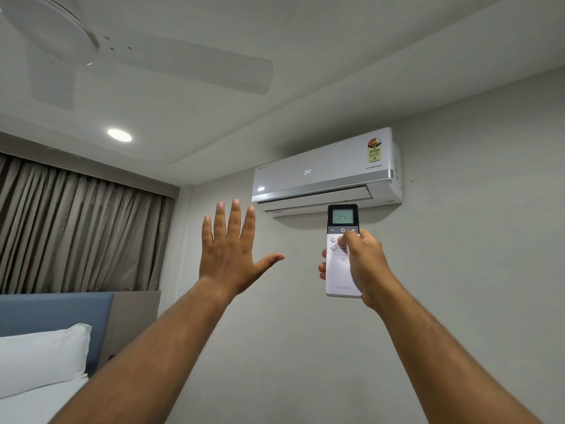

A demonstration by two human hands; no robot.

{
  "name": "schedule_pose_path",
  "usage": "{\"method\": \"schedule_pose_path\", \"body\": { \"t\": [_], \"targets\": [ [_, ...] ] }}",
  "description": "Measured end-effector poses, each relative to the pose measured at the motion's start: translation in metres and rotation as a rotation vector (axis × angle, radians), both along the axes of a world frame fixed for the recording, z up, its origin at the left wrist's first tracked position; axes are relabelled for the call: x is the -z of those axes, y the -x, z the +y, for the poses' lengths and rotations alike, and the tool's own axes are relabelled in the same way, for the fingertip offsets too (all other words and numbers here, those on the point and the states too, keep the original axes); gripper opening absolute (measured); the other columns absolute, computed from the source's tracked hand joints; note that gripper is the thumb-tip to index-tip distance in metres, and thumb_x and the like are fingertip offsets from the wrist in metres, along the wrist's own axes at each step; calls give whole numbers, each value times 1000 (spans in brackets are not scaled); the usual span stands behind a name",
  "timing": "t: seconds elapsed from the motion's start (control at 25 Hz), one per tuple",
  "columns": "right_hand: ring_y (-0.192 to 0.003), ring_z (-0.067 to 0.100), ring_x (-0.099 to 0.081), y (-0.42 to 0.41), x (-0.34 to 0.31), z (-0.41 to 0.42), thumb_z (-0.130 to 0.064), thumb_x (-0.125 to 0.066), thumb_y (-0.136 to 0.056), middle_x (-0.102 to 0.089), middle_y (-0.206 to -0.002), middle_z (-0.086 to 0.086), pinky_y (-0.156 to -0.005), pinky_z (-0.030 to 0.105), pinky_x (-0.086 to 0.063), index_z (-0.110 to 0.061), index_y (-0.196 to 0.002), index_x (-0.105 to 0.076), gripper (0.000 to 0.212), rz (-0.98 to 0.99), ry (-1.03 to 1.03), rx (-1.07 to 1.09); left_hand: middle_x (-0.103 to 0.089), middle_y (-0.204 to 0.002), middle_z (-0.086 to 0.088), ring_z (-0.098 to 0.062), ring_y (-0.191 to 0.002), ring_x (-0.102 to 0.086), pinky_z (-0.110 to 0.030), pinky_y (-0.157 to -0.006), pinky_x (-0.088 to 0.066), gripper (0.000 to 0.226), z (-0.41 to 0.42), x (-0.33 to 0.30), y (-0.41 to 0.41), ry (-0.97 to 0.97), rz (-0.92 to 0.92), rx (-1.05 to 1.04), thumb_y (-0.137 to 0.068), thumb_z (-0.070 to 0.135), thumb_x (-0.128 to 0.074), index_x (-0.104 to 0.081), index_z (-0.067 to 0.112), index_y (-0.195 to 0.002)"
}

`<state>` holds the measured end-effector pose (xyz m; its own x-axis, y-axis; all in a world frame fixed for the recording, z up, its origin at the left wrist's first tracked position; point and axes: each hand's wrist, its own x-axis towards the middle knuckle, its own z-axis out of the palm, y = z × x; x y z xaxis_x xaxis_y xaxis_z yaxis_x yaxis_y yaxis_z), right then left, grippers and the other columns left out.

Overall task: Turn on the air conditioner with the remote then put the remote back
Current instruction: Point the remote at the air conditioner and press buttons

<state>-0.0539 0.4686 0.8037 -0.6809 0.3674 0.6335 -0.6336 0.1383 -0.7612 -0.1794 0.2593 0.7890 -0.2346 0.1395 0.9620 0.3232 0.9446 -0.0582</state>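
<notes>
A white wall-mounted air conditioner (pixel 324 171) hangs high on the wall, its front showing "24" and its lower flap slightly apart from the body. My right hand (pixel 365 263) grips a white remote (pixel 339 270) upright just below the unit. The remote's dark top screen reads "24", and my thumb rests on the buttons beneath the power symbol. My left hand (pixel 232 250) is raised to the left of the remote, palm toward the wall, fingers spread, holding nothing.
A white ceiling fan (pixel 91 41) is overhead at the upper left, with a lit round ceiling light (pixel 120 135) below it. Brown curtains (pixel 76 231) cover the left side. A blue headboard (pixel 55 313) and white pillow (pixel 42 356) sit at the lower left.
</notes>
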Motion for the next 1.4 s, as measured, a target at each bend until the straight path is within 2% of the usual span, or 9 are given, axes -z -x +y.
{"method": "schedule_pose_path", "body": {
  "t": [0.28, 0.48, 0.64, 0.92, 1.16, 1.4],
  "targets": [
    [-50, 29, -70, 3, 1, -2, -16, -48, -95, -66, -87, 26, -49, 36, -57, -12, -99, -54, 8, 8, -16, 17, -3, -163, -17, -40, -149, 4, -59, -119, -5, 107, -1, 4, 8, -9, 9, 19, -75, 90, -12, 4, 17, -152],
    [-47, 26, -70, 2, 1, -2, -16, -48, -96, -66, -85, 24, -45, 33, -56, -15, -94, -52, 5, 19, -4, 31, -2, -163, -17, -40, -149, 6, -59, -119, -3, 107, -1, 4, 7, -1, -4, 14, -75, 90, -9, 8, 18, -151],
    [-48, 29, -69, 4, 3, -1, -15, -47, -93, -66, -82, 24, -47, 35, -56, -15, -93, -53, 6, 33, 7, 21, 0, -163, -17, -40, -149, 8, -58, -118, -1, 107, -1, 7, 10, -4, -18, 10, -74, 91, -8, 11, 18, -150],
    [-51, 33, -68, 6, 5, 5, -14, -44, -87, -66, -80, 24, -51, 40, -57, -8, -100, -52, 17, 34, -10, -13, 2, -164, -15, -38, -149, 8, -57, -120, -3, 106, 3, 10, 10, 22, -38, 57, -74, 90, -9, 12, 19, -150],
    [-51, 34, -68, 2, 3, 6, -20, -48, -77, -64, -78, 23, -51, 40, -58, -7, -97, -53, 25, 52, -17, -28, 7, -163, -14, -36, -149, 11, -54, -120, 0, 106, 5, 7, 7, 37, -45, 62, -74, 90, -6, 15, 19, -149],
    [-52, 33, -69, -1, 4, 12, -18, -47, -83, -63, -81, 24, -52, 41, -59, -6, -97, -53, 19, 48, -35, 2, 7, -163, -14, -36, -149, 12, -53, -120, 1, 106, 9, 9, 6, 45, -56, 62, -74, 90, -5, 15, 19, -150]
  ]
}}
